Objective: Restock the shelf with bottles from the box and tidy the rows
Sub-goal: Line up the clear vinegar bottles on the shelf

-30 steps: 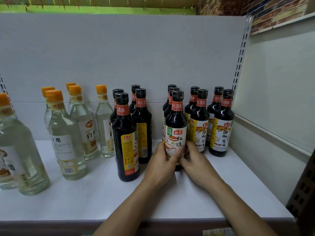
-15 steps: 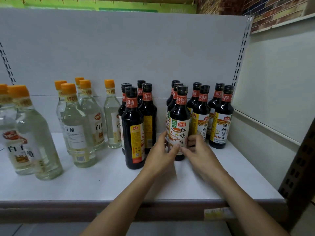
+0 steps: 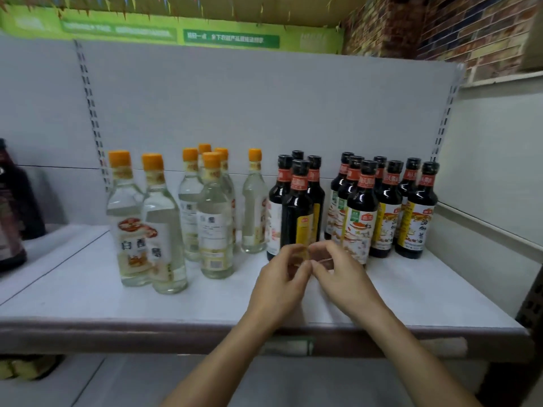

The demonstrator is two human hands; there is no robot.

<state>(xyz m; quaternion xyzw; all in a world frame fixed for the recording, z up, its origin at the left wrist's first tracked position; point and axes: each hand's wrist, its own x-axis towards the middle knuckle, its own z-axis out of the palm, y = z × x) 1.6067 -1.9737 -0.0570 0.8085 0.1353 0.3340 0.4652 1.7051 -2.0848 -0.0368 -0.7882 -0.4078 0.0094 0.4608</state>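
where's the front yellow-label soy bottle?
Head view, shelf centre: the yellow-label soy bottle stands just behind the left hand, orange-capped clear bottle to its left, white-label soy bottle to its right.

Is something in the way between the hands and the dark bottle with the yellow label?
Nothing visible is. The left hand and right hand are right in front of the dark bottle with the yellow label, down at its base. The frame is blurred, so I cannot tell whether the fingers touch it.
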